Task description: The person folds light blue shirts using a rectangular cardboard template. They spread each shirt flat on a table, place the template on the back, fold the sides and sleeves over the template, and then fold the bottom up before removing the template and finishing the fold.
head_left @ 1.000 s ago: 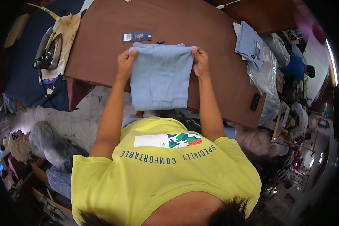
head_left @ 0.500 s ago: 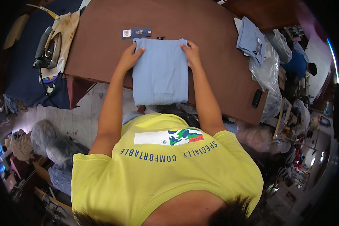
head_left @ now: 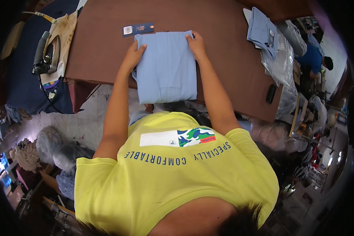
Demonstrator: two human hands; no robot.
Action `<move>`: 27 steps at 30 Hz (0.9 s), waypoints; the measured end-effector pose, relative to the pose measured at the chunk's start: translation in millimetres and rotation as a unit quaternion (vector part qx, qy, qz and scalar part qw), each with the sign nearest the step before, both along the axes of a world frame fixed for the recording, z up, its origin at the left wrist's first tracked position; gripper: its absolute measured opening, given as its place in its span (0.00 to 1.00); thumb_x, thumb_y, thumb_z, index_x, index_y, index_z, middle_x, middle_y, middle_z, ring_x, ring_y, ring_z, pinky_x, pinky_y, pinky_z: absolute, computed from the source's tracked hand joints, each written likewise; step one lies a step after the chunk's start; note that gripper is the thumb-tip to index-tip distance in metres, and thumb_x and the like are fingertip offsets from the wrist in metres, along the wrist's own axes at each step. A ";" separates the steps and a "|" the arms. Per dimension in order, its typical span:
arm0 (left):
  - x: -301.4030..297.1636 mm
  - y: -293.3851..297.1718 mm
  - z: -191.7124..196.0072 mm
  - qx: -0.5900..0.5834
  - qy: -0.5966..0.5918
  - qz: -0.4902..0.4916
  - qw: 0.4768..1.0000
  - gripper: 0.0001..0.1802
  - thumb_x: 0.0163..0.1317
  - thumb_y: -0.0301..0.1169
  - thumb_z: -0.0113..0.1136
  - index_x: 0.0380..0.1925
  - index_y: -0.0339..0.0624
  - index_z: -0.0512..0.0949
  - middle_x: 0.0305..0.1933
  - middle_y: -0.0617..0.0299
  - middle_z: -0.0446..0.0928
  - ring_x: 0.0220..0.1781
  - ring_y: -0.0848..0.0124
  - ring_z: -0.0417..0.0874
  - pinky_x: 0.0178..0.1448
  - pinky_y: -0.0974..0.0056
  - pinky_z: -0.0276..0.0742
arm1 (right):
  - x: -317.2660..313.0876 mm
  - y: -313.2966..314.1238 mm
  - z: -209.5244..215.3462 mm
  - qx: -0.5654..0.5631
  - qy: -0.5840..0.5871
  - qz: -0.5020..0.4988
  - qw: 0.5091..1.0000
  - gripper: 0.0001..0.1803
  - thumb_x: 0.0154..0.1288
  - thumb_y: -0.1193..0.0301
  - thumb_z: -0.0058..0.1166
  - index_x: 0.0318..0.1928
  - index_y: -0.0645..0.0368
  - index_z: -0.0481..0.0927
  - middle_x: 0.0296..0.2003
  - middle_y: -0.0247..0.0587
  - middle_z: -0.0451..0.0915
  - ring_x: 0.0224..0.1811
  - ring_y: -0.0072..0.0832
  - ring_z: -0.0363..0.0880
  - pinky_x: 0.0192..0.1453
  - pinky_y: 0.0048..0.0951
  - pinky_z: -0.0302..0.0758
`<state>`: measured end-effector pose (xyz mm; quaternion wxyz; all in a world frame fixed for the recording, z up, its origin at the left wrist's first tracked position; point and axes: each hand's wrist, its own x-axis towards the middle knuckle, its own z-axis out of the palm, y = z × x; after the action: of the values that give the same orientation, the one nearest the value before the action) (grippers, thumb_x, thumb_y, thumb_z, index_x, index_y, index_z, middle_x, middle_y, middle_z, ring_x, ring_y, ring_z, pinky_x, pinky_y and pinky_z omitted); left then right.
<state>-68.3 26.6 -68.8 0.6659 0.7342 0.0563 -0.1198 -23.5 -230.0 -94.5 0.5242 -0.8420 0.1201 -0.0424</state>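
A folded light-blue garment is stretched between my two hands at the front of the brown-covered table. My left hand grips its far left corner, thumb on top and fingers hidden beneath. At the far right corner, my right hand pinches the cloth the same way. The garment's near end hangs over the table's front edge, close to my yellow shirt. Just beyond its far left corner lies a dark-blue cardboard tag with a white label.
To the left, an iron with a cord rests on a stained cloth. Folded light-blue garments lie at the far right beside clear plastic bags. A small black object sits near the right edge. Another person in blue is beyond.
The folded garment has shifted slightly away from me with both hands still gripping its far corners. The small black label at its far edge no longer shows.
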 end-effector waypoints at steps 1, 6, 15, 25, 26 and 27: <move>-2.6 2.7 -4.5 0.027 -0.027 0.009 0.999 0.24 0.62 0.41 0.51 0.54 0.37 0.67 0.41 0.46 0.77 0.44 0.62 0.78 0.48 0.61 0.72 | -5.1 0.1 9.2 0.050 0.038 0.012 0.998 0.24 0.61 0.65 0.54 0.54 0.65 0.70 0.45 0.44 0.77 0.47 0.29 0.74 0.51 0.28 0.69; -30.3 20.4 28.3 0.213 -0.081 0.082 0.970 0.28 0.57 0.43 0.59 0.52 0.34 0.69 0.36 0.53 0.78 0.37 0.67 0.79 0.44 0.64 0.75 | -39.7 -3.5 69.8 0.156 0.121 0.061 0.978 0.30 0.60 0.63 0.55 0.59 0.65 0.64 0.44 0.46 0.77 0.48 0.31 0.75 0.55 0.31 0.68; -75.7 3.1 44.3 0.093 0.114 0.004 0.989 0.29 0.53 0.47 0.62 0.41 0.28 0.74 0.30 0.57 0.76 0.29 0.74 0.77 0.31 0.68 0.74 | -43.3 -9.5 46.8 0.189 0.102 0.071 0.974 0.30 0.56 0.74 0.56 0.59 0.67 0.62 0.37 0.48 0.78 0.40 0.28 0.78 0.43 0.27 0.75; -64.4 -13.6 24.8 0.362 -0.037 0.090 0.927 0.26 0.54 0.52 0.58 0.32 0.35 0.74 0.27 0.44 0.77 0.29 0.52 0.79 0.35 0.55 0.73 | -44.1 -3.6 34.0 -0.066 0.042 0.064 0.995 0.26 0.59 0.73 0.51 0.58 0.60 0.61 0.38 0.52 0.78 0.41 0.39 0.79 0.45 0.36 0.74; -61.8 -16.3 20.2 0.378 -0.062 0.106 0.918 0.25 0.55 0.51 0.57 0.33 0.35 0.73 0.28 0.44 0.77 0.31 0.51 0.79 0.36 0.53 0.73 | -44.9 1.5 28.2 -0.102 0.000 0.056 0.993 0.25 0.60 0.72 0.49 0.58 0.60 0.61 0.38 0.53 0.78 0.42 0.42 0.78 0.45 0.38 0.74; -58.7 -18.8 15.8 0.393 -0.087 0.122 0.907 0.24 0.57 0.50 0.55 0.34 0.36 0.71 0.29 0.44 0.77 0.32 0.50 0.80 0.37 0.52 0.73 | -44.8 5.8 23.0 -0.137 -0.042 0.047 0.989 0.24 0.61 0.72 0.48 0.57 0.59 0.61 0.38 0.54 0.78 0.43 0.45 0.78 0.46 0.40 0.73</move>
<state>-127.0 7.7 -53.0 0.3356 0.9311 0.1303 0.0584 -68.3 -224.2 -71.4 0.4097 -0.9081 0.0518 -0.0690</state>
